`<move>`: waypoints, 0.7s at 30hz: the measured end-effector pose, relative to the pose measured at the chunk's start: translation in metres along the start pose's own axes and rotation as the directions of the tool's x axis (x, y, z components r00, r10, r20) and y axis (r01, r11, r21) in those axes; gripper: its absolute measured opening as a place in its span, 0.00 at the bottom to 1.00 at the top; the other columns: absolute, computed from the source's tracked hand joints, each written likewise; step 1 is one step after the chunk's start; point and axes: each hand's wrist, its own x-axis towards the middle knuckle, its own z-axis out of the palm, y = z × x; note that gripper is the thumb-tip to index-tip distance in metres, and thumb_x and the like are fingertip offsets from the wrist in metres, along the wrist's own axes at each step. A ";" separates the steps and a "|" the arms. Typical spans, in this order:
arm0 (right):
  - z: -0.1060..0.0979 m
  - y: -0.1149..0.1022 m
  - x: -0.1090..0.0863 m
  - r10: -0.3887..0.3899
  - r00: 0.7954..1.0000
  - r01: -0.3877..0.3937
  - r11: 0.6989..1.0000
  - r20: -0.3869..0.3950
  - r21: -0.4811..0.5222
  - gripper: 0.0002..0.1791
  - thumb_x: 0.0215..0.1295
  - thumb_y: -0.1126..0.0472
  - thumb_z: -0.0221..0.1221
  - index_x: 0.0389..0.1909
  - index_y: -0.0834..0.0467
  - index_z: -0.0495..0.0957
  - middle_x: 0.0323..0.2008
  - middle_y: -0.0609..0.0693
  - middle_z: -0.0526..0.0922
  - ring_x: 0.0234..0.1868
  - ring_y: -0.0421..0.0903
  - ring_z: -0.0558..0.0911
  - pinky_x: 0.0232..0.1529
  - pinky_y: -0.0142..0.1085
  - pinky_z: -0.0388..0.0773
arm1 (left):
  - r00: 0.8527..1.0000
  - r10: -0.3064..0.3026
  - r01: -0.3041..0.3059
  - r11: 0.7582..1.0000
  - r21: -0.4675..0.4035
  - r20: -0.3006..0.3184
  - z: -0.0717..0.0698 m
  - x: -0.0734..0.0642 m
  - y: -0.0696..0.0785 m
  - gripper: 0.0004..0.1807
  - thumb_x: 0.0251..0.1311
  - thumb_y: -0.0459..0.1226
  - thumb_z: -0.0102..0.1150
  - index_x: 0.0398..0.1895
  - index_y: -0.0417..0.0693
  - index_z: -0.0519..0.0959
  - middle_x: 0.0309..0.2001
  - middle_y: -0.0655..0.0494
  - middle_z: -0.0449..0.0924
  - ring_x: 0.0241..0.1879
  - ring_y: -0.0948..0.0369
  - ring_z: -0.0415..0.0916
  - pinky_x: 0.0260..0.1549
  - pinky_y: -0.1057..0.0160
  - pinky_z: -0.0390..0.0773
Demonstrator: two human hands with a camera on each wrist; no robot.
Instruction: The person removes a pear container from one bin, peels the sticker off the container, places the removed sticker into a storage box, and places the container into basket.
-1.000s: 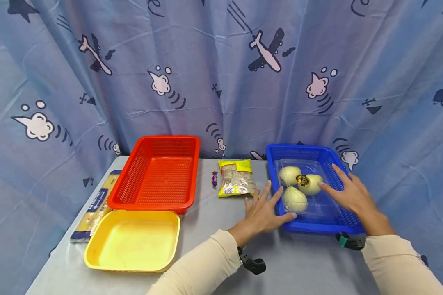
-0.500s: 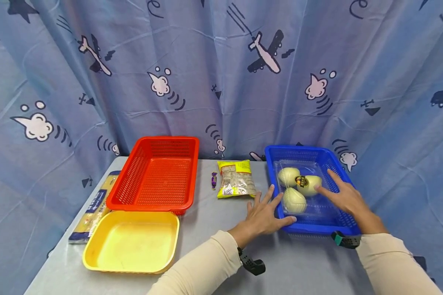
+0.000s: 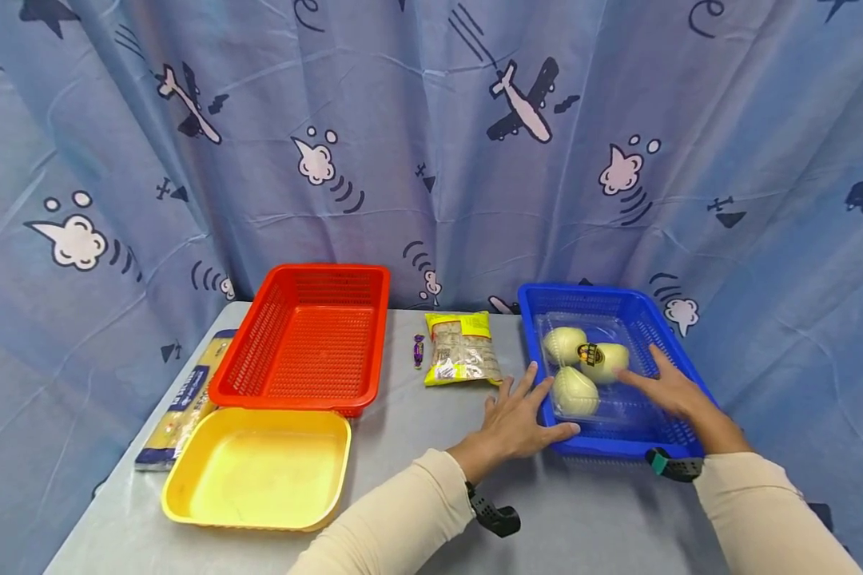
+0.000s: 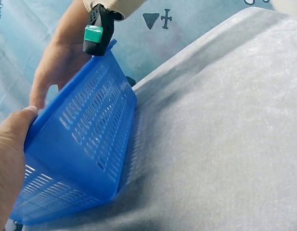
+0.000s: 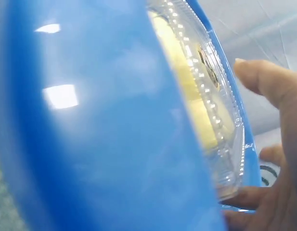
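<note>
A blue perforated basket (image 3: 597,444) stands on the right of the table. In it lies a clear plastic container (image 3: 611,409) holding three pale yellow, pear-like fruits (image 3: 575,391), with a dark label on top. My left hand (image 3: 512,423) rests at the basket's near left corner, fingers spread, its thumb (image 4: 16,122) lying along the rim in the left wrist view. Over the basket's right part, my right hand (image 3: 672,391) reaches in beside the container. In the right wrist view its lower fingers (image 5: 249,197) meet the container's edge, while the thumb stays apart.
A yellow-ended packet (image 3: 463,348) and a small purple wrapped candy (image 3: 419,351) lie left of the basket. Farther left are a red basket (image 3: 298,403), a yellow tray (image 3: 259,523) and a long packet (image 3: 187,399). A blue curtain (image 3: 431,160) hangs behind.
My right hand has shifted slightly left and lower within the blue basket, nearer the container. My left hand stays at the corner; the basket and fruits look unmoved.
</note>
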 end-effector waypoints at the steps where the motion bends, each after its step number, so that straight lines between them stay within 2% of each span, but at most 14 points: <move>1: 0.000 0.002 0.001 0.030 0.999 -0.030 0.999 0.026 0.034 0.59 0.66 0.33 0.47 0.70 0.72 0.24 0.67 0.80 0.31 0.63 0.82 0.45 0.54 0.70 0.59 | 1.000 0.000 0.000 1.000 0.000 0.000 0.000 0.000 0.000 0.47 0.52 0.73 0.47 0.75 0.71 0.54 0.76 0.67 0.36 0.73 0.50 0.41 0.62 0.38 0.55; 5: -0.001 0.009 0.003 0.143 0.978 -0.168 0.972 0.155 0.165 0.62 0.66 0.30 0.45 0.68 0.77 0.25 0.66 0.82 0.32 0.64 0.80 0.45 0.51 0.65 0.68 | 1.000 0.006 -0.006 1.000 -0.004 0.000 0.001 0.001 0.002 0.47 0.53 0.73 0.47 0.75 0.70 0.55 0.76 0.66 0.37 0.73 0.50 0.42 0.62 0.38 0.55; 8: 0.000 0.011 0.004 0.176 0.961 -0.225 0.948 0.215 0.227 0.61 0.66 0.30 0.45 0.68 0.78 0.27 0.65 0.82 0.38 0.63 0.80 0.47 0.50 0.63 0.70 | 1.000 0.007 -0.007 1.000 -0.004 0.004 0.001 0.001 0.002 0.47 0.53 0.73 0.47 0.75 0.70 0.55 0.76 0.66 0.37 0.73 0.50 0.42 0.62 0.38 0.56; 14: 0.003 0.014 0.006 0.154 0.961 -0.221 0.927 0.229 0.304 0.57 0.68 0.33 0.46 0.67 0.81 0.36 0.62 0.82 0.50 0.61 0.78 0.57 0.45 0.58 0.76 | 1.000 -0.011 0.011 1.000 -0.001 0.009 0.001 0.001 0.002 0.47 0.52 0.73 0.48 0.75 0.71 0.54 0.76 0.67 0.37 0.73 0.51 0.42 0.62 0.39 0.56; 18: 0.004 0.015 0.006 0.148 0.960 -0.225 0.912 0.238 0.344 0.56 0.69 0.34 0.46 0.66 0.83 0.36 0.64 0.83 0.48 0.62 0.77 0.57 0.46 0.57 0.76 | 1.000 -0.008 0.008 1.000 -0.011 0.011 0.001 0.001 0.002 0.47 0.52 0.73 0.48 0.75 0.71 0.54 0.76 0.67 0.37 0.73 0.51 0.42 0.62 0.40 0.56; 21: 0.007 0.015 0.005 0.126 0.962 -0.222 0.878 0.242 0.423 0.54 0.70 0.37 0.47 0.67 0.81 0.36 0.65 0.82 0.47 0.62 0.76 0.58 0.45 0.57 0.77 | 1.000 -0.006 0.006 1.000 -0.013 0.008 0.001 0.001 0.001 0.47 0.52 0.73 0.48 0.75 0.71 0.55 0.76 0.67 0.37 0.73 0.51 0.43 0.62 0.40 0.56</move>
